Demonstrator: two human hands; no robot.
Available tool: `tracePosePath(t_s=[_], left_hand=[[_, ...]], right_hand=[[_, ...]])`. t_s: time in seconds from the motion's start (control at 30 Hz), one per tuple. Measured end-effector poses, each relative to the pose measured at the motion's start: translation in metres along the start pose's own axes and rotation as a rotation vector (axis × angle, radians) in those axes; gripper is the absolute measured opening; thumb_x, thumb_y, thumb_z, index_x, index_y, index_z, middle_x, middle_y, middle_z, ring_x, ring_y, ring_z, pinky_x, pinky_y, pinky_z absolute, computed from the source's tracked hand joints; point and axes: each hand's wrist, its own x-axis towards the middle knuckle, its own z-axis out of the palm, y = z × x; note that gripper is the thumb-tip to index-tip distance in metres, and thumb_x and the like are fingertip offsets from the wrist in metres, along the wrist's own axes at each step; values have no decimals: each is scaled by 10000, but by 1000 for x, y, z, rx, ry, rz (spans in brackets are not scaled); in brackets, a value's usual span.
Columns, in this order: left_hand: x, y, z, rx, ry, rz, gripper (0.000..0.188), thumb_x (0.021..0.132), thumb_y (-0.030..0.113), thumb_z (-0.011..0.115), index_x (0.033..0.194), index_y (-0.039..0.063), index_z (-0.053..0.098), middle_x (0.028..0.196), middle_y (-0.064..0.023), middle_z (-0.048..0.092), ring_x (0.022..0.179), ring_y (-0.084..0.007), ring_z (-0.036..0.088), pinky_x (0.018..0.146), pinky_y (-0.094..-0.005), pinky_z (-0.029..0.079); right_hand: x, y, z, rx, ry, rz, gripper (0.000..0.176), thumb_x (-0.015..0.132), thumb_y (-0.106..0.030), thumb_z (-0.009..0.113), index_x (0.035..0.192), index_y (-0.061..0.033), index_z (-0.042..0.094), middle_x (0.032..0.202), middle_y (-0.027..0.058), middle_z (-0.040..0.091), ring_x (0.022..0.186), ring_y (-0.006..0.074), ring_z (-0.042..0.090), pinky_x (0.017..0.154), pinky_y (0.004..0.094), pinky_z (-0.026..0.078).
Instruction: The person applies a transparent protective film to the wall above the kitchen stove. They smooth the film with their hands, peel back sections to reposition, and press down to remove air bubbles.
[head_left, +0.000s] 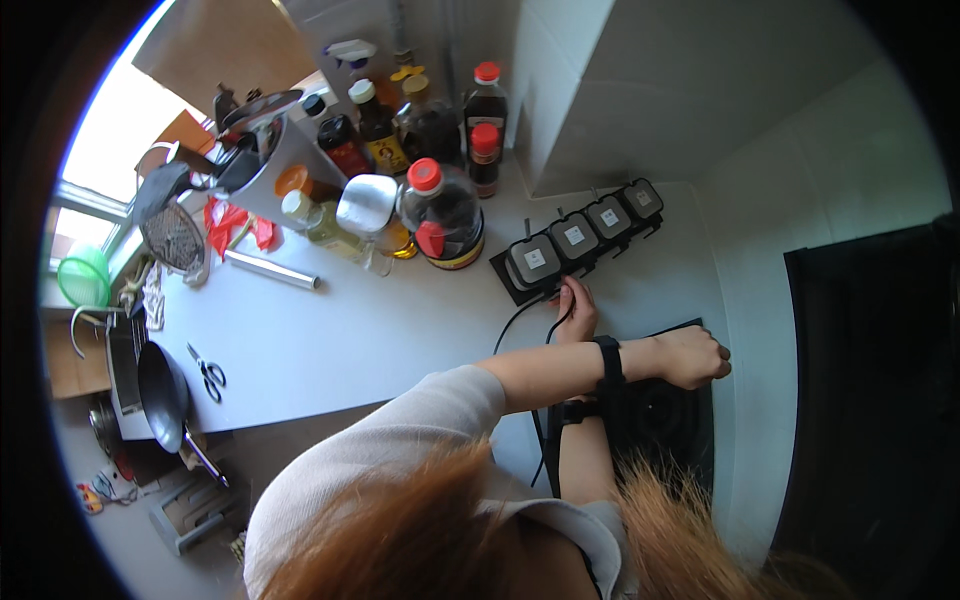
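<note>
My left arm reaches across in front of me, over my right forearm. My left hand is curled into a fist above the edge of a black hob, near the tiled wall; no object shows in it, though its underside is hidden. Beyond that arm, my right hand has its fingers closed around a black cable, right at the front edge of a black seasoning rack. Several lidded, labelled seasoning boxes sit in a slanting row on this rack. Both wrists wear black bands.
Sauce bottles and a large red-capped jug stand along the back. Left of them are a utensil holder and a silver tube. Scissors lie near a wok. A dark panel covers the right wall.
</note>
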Motion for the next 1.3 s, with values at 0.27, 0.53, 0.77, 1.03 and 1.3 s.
tracePosePath(t_s=[0.27, 0.53, 0.77, 1.03, 1.3], left_hand=[[-21, -27, 20, -26, -98, 0, 97, 797, 132, 578, 761, 42, 584, 786, -113, 595, 745, -332, 610, 652, -429, 503], [-24, -16, 33, -163, -154, -16, 70, 794, 80, 577, 820, 36, 626, 811, -109, 624, 761, -314, 623, 656, -416, 508], [-24, 25, 11, -176, -246, -5, 130, 776, 62, 603, 902, 43, 631, 864, -114, 613, 857, -299, 620, 721, -398, 523], [-147, 28, -72, 59, 343, -862, 236, 834, 72, 624, 1048, 8, 550, 914, -138, 634, 853, -252, 647, 723, -344, 530], [-236, -27, -54, 364, 319, -1269, 953, 671, 201, 806, 1345, -105, 206, 1239, -334, 350, 1103, -490, 462, 947, -441, 437]], right_hand=[[-3, 31, -2, -347, -95, 98, 201, 785, 15, 537, 934, -59, 649, 918, 186, 580, 825, 407, 576, 693, 454, 472], [-52, 13, -47, -450, -454, 151, 226, 784, -129, 611, 999, -70, 649, 991, 147, 601, 867, 377, 597, 760, 446, 491], [-130, 7, -60, -1187, -460, -285, 503, 903, -312, 575, 1324, -67, 447, 1334, 184, 477, 1270, 311, 432, 1035, 428, 383], [-164, -65, -84, -71, -254, 246, 528, 873, -26, 528, 1384, -74, 406, 1200, 197, 573, 1024, 346, 595, 855, 392, 499], [-214, -71, -139, -55, -102, 393, 488, 816, 47, 594, 1286, -32, 492, 1049, 145, 614, 811, 249, 639, 711, 326, 520]])
